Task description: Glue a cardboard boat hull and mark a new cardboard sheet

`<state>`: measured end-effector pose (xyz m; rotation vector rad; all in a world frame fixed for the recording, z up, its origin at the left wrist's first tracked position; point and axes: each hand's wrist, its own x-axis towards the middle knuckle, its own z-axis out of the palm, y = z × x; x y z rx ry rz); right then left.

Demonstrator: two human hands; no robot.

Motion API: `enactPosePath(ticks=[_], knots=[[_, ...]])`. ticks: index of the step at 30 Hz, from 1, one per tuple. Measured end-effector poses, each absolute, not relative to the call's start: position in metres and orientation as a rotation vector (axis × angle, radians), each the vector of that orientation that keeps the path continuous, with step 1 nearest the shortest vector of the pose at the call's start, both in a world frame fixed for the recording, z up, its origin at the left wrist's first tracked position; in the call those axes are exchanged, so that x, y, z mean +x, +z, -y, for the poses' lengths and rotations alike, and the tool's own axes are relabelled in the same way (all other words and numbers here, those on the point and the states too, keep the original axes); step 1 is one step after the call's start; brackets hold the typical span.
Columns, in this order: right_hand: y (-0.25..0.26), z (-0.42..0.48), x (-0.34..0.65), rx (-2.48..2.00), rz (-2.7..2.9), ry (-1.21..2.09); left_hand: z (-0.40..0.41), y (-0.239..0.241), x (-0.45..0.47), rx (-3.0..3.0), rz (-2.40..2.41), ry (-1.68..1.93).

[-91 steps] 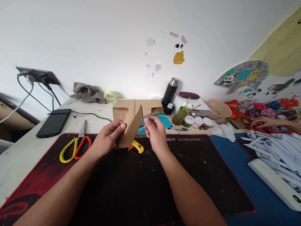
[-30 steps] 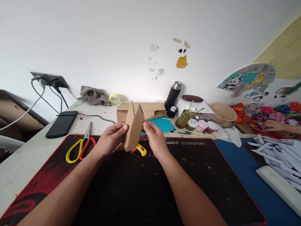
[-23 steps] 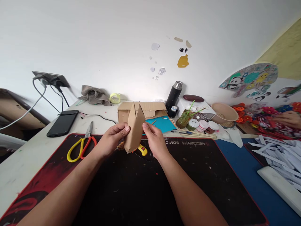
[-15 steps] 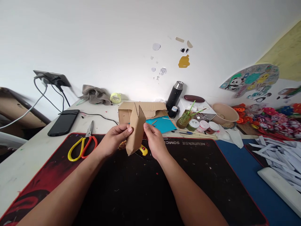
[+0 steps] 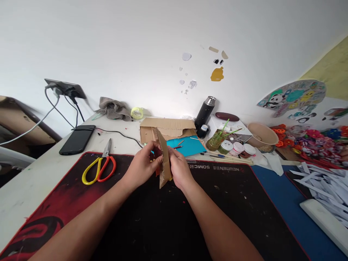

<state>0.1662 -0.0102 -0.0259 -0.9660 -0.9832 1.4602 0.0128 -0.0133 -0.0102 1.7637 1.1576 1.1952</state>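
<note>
Between my two hands is a folded piece of cardboard, held upright above the black desk mat with its cut edge turned toward me. My left hand is closed on its left side, fingers curled behind it and partly hidden. On the other side my right hand presses against the cardboard, its thumb along the top and the other fingers out of sight. Behind the cardboard a bit of yellow and orange shows, mostly covered. Scissors with one yellow and one red handle lie left of my hands.
A torn cardboard box and a blue sheet lie behind my hands. Farther right stand a black thermos, a jar of green water and paint pots. A phone lies at left, paper strips at right.
The cardboard has been turned, so its corrugated edge now faces me instead of its broad folded face. My left fingers have moved in behind it, and the view has shifted slightly.
</note>
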Motion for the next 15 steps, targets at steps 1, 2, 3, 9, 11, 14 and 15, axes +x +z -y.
enactPosePath(ticks=[1, 2, 3, 9, 11, 14, 15], knots=[[-0.0252, 0.0114, 0.1661, -0.974, 0.980, 1.478, 0.0137, -0.0109, 0.0131, 1.759, -1.207, 1.239], [-0.0246, 0.0126, 0.1661, -0.975, 0.978, 1.499, 0.0139, -0.0112, 0.0132, 1.741, -1.257, 1.290], [-0.0242, 0.0139, 0.1663, -0.969, 0.981, 1.523, 0.0139, -0.0113, 0.0131, 1.709, -1.305, 1.339], [-0.0282, 0.0160, 0.1668, -1.038, 1.090, 1.435, 0.0090, -0.0108, 0.0110, 1.560, -1.331, 1.286], [-0.0292, 0.0142, 0.1677, -1.059, 1.101, 1.379, 0.0070, -0.0111, 0.0095, 1.566, -1.316, 1.241], [-0.0282, 0.0111, 0.1710, -1.047, 1.094, 1.340, 0.0048, -0.0107, 0.0055, 1.580, -1.348, 1.249], [-0.0274, 0.0103, 0.1723, -1.047, 1.095, 1.323, 0.0043, -0.0103, 0.0038, 1.590, -1.382, 1.248]])
